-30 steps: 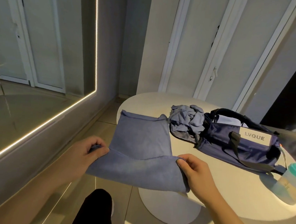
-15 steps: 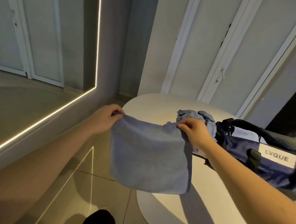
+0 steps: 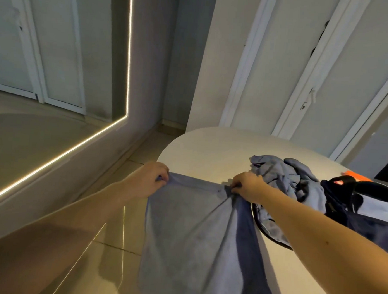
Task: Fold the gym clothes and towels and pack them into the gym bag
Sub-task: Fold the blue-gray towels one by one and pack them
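The left hand [image 3: 151, 178] pinches one top corner of a blue-grey towel [image 3: 190, 233], its fingers curled over the hem; the right hand [image 3: 246, 186] clenches the same top edge at the other end, bunching the cloth so that creases fan downward from its fingers. Between the two hands the hem runs nearly straight and level, over the near left rim of the pale rounded surface [image 3: 206, 147]; whether it rests on that rim or is held just above it cannot be told. The rest of the towel hangs down in front of the surface toward the tiled floor [image 3: 114, 244]; a darker band runs down its right side (a second layer or only shade, it is unclear which).

Just beyond the right hand lies a heap of crumpled clothes [image 3: 280, 174] in the same blue-grey, unfolded, on the surface and pressed against the navy gym bag [image 3: 365, 225]; part of the heap spills over the bag's near end. The bag lies at the right of the surface, partly cut off by the picture's edge, with a patch of lighter cloth showing at its top. Behind it a scrap of something orange [image 3: 354, 176] shows, too little to name.

On the left wall a mirror [image 3: 57, 70] is edged with a lit strip; white panelled doors [image 3: 284, 72] stand behind the surface.
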`<state>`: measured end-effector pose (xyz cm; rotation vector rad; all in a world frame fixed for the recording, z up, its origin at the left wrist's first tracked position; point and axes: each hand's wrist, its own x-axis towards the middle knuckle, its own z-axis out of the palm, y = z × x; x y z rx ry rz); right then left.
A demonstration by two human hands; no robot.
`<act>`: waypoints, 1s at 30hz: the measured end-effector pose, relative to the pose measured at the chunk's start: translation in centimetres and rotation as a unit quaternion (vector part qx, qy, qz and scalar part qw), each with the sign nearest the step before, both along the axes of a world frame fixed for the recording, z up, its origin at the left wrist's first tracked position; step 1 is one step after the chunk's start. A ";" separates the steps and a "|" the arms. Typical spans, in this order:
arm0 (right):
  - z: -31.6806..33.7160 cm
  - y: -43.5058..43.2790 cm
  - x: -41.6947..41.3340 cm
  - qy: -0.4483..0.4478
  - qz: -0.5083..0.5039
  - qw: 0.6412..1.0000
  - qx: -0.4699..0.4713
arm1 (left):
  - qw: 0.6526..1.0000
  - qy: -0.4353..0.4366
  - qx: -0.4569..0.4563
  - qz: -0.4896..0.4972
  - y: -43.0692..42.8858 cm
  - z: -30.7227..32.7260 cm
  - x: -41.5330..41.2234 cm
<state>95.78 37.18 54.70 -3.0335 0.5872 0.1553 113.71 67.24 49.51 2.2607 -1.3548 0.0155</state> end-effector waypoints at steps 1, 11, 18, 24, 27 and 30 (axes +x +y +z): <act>-0.1 -0.2 0.2 -0.004 -0.003 1.000 0.003 | 1.000 -0.007 0.008 -0.002 -0.1 0.1 0.0; 0.3 -0.8 -1.1 -0.113 0.037 0.993 -0.011 | 0.996 -0.055 0.067 0.006 -0.8 1.5 0.7; 3.2 0.2 -4.6 -0.270 0.080 0.960 -0.001 | 0.998 -0.056 0.021 0.028 0.3 3.2 -0.6; 8.1 1.2 -9.1 -0.325 0.063 0.944 0.000 | 0.996 -0.037 -0.067 0.046 2.7 8.0 -3.4; 11.1 2.6 -11.7 -0.350 0.052 0.935 -0.001 | 0.994 -0.023 -0.100 0.033 4.2 11.2 -5.9; 14.3 4.0 -14.7 -0.364 0.036 0.931 0.014 | 0.991 -0.013 -0.135 0.019 5.6 14.9 -8.5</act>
